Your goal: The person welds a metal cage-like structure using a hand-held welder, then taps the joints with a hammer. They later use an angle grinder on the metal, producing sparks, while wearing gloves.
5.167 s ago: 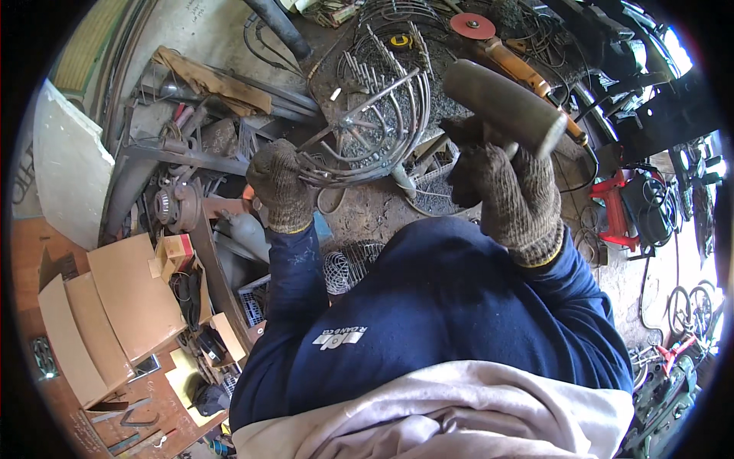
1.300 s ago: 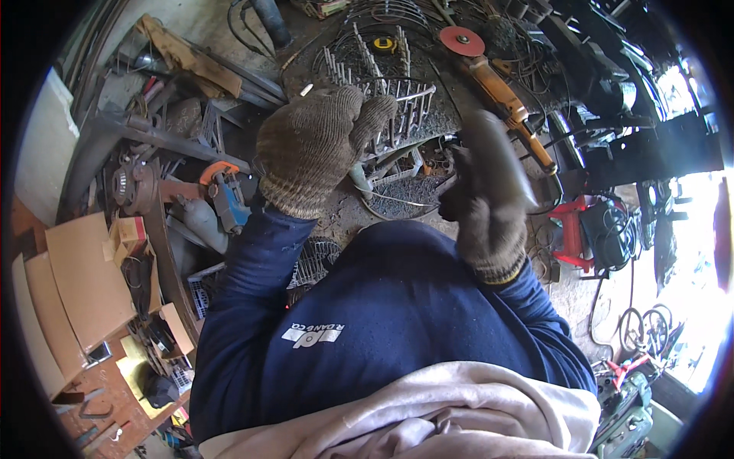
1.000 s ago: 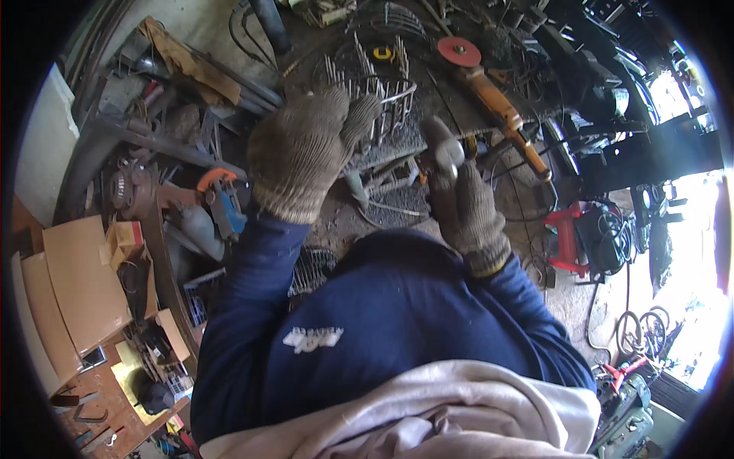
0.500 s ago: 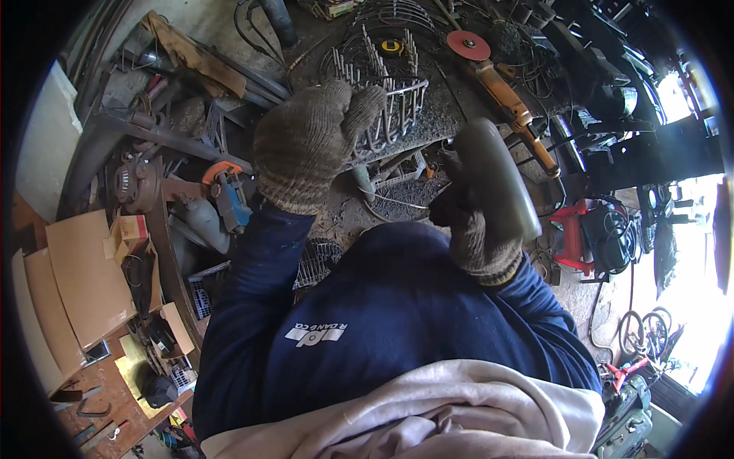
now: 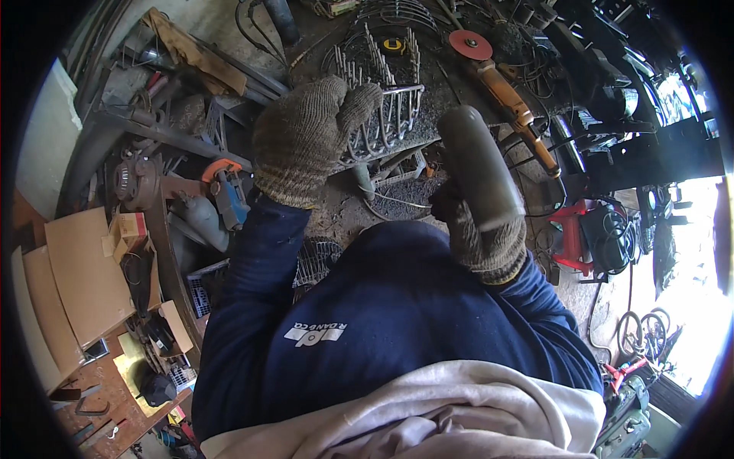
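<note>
My left hand (image 5: 302, 141), in a knitted work glove, is closed on the left side of a metal rod rack (image 5: 386, 122). The rack has bent bars in front and rows of upright rods behind, and it sits on the dark workbench (image 5: 447, 96). The glove hides the rack's left end and most of my fingers. My right hand (image 5: 489, 245), gloved too, grips a thick grey cylinder (image 5: 480, 164) with a rounded end, held tilted in the air right of the rack. Its far end points away from me, apart from the rack.
An orange angle grinder (image 5: 505, 92) with a red disc lies right of the rack, and a yellow tape measure (image 5: 394, 47) behind it. A blue clamp-like tool (image 5: 229, 199) and opened cardboard boxes (image 5: 88, 275) are at left. A red-framed machine (image 5: 569, 237) stands at right.
The cylinder in my right hand has swung left and a little farther away. My left hand and the rack have shifted only slightly left.
</note>
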Demonstrator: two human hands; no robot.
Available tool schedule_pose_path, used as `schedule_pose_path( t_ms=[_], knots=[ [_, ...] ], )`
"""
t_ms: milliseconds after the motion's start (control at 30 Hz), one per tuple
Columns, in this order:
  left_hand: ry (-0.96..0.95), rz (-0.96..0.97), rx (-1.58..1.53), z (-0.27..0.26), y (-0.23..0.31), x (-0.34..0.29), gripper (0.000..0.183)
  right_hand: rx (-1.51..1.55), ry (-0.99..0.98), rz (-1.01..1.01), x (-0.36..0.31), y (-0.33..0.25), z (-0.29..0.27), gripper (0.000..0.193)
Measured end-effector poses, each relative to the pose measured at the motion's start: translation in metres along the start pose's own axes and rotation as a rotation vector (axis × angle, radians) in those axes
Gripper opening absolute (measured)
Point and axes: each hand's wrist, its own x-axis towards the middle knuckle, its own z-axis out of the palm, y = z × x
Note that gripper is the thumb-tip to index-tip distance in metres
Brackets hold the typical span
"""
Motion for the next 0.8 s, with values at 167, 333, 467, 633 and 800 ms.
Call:
schedule_pose_path(
  t_ms=[167, 333, 467, 633, 800],
  knots=[
    [-0.148, -0.169, 0.1, -0.016, 0.019, -0.001, 0.045, -0.653, -0.194, -0.041, 0.03, 0.015, -0.009, 0.046],
    [0.033, -0.153, -0.294, -0.021, -0.024, 0.002, 0.035, -0.26, -0.039, -0.125, 0.017, 0.046, -0.01, 0.032],
    [-0.069, -0.048, -0.258, -0.021, -0.052, -0.017, 0.023, -0.023, 0.004, 0.192, 0.012, 0.052, -0.015, 0.036],
    [0.031, -0.157, -0.644, -0.01, -0.059, -0.031, 0.021, 0.072, 0.136, 0.235, 0.015, 0.077, -0.028, 0.042],
    [0.08, -0.066, -0.551, -0.003, -0.065, -0.028, 0.028, 0.053, 0.186, 0.243, 0.013, 0.073, -0.029, 0.041]
  ],
)
